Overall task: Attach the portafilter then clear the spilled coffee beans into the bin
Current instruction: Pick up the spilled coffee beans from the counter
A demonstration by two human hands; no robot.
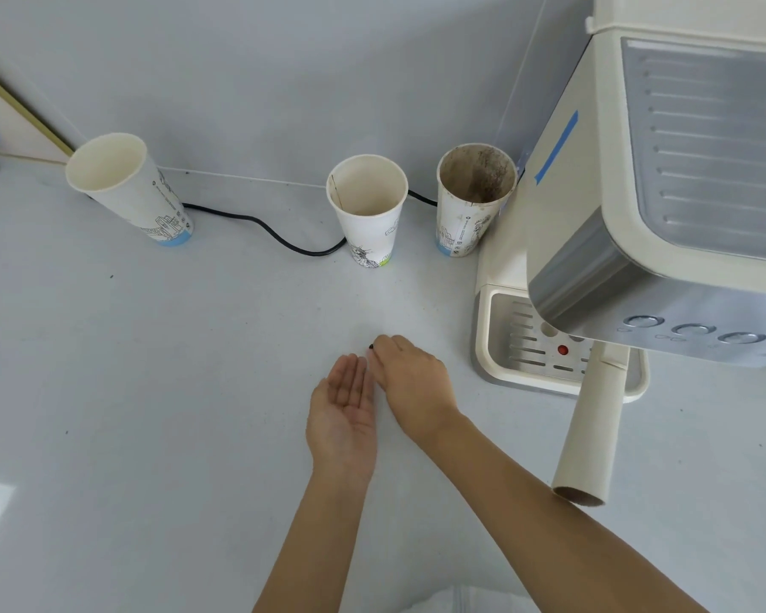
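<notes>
A cream espresso machine (pixel 664 170) stands at the right, and the portafilter's cream handle (pixel 591 431) sticks out from under it toward me. One dark coffee bean (pixel 371 346) is pinched at the fingertips of my right hand (pixel 410 382), just above the counter. My left hand (pixel 343 409) lies palm up beside it, fingers together and slightly cupped, its palm bare. The two hands touch side by side. No bin is in view.
Three paper cups stand along the back wall: a clean one (pixel 129 188) at the left, another (pixel 368 205) in the middle, a coffee-stained one (pixel 474 196) by the machine. A black cable (pixel 262 225) runs behind them. The drip tray (pixel 536 342) sits under the machine.
</notes>
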